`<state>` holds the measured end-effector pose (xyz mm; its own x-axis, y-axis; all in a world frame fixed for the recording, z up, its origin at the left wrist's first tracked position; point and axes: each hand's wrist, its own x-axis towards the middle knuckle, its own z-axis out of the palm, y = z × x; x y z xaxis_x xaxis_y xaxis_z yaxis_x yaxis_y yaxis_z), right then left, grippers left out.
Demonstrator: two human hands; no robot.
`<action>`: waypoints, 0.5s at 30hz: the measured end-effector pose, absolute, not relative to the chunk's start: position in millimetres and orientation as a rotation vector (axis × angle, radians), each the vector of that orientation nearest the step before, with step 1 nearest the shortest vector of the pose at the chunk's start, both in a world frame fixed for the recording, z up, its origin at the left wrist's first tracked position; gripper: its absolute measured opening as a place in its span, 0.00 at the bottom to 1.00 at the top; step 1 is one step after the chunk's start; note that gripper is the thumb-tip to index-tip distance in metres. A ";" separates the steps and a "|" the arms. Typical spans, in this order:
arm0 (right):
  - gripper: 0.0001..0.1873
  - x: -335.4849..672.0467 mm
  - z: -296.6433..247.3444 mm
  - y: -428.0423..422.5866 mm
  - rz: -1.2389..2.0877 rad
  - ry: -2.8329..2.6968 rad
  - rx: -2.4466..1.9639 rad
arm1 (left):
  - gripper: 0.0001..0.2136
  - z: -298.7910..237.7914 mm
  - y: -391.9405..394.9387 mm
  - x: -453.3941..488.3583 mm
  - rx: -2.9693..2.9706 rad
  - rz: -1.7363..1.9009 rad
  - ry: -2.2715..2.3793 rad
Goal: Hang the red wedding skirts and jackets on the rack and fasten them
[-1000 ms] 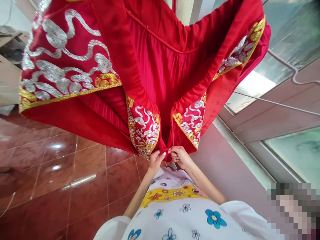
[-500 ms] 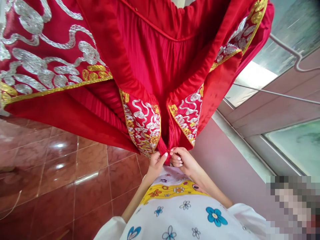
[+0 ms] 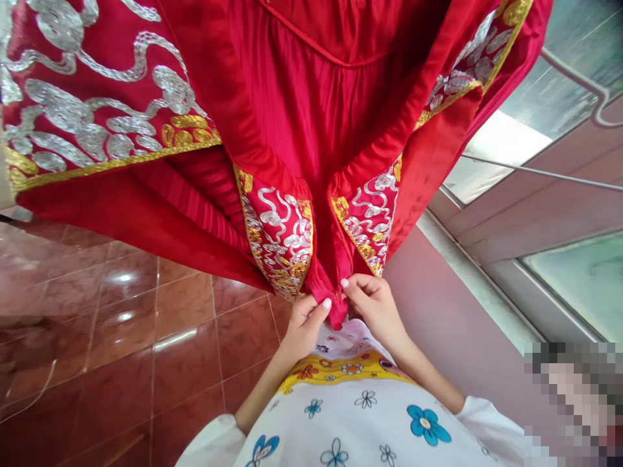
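Note:
A large red satin garment (image 3: 287, 84) with silver and gold embroidery fills the upper view and hangs open toward me. Two embroidered flaps, a left one (image 3: 282, 233) and a right one (image 3: 372, 217), come down to a gathered red edge in front of my waist. My left hand (image 3: 306, 321) pinches this edge, its thumb on top. Beside it, my right hand (image 3: 372, 301) pinches the same edge between thumb and fingertips, the other fingers curled. A small gap of red cloth lies between the two hands. Whatever fastening may be there is too small to make out.
Shiny red-brown floor tiles (image 3: 185, 350) spread out at the left. At the right stand a pinkish wall (image 3: 433, 292) and framed windows (image 3: 579, 279). A white wire hook (image 3: 579, 84) and a thin rod (image 3: 540, 170) reach in from the right. A pixelated patch covers the lower right corner.
My hands have moved slightly apart, the right one shifting to the right. The red edge between them is more spread and dips lower. The view has shifted a little.

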<state>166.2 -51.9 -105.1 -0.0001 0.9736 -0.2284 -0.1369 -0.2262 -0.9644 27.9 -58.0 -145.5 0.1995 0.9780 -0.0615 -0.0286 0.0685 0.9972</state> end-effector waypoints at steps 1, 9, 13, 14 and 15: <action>0.18 166.6 -103.9 -55.0 1.317 -1.016 -1.302 | 0.18 -145.9 -58.9 28.0 1.218 1.042 1.069; 0.11 170.5 -94.4 -68.1 1.003 -1.333 -1.396 | 0.16 -151.3 -62.4 27.4 1.241 1.085 1.082; 0.11 171.9 -95.6 -67.2 1.185 -1.295 -1.342 | 0.16 -149.0 -62.4 28.2 1.214 1.073 1.056; 0.11 172.2 -96.0 -67.3 1.228 -1.258 -1.318 | 0.16 -149.7 -62.6 28.6 1.197 1.073 1.049; 0.11 172.5 -96.2 -67.5 1.263 -1.217 -1.294 | 0.17 -151.0 -62.9 29.2 1.177 1.074 1.044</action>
<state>172.5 -67.5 -96.2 -0.0180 0.9964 -0.0829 0.0457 -0.0820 -0.9956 29.2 -62.9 -151.0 0.1793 0.9823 -0.0550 -0.0826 0.0707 0.9941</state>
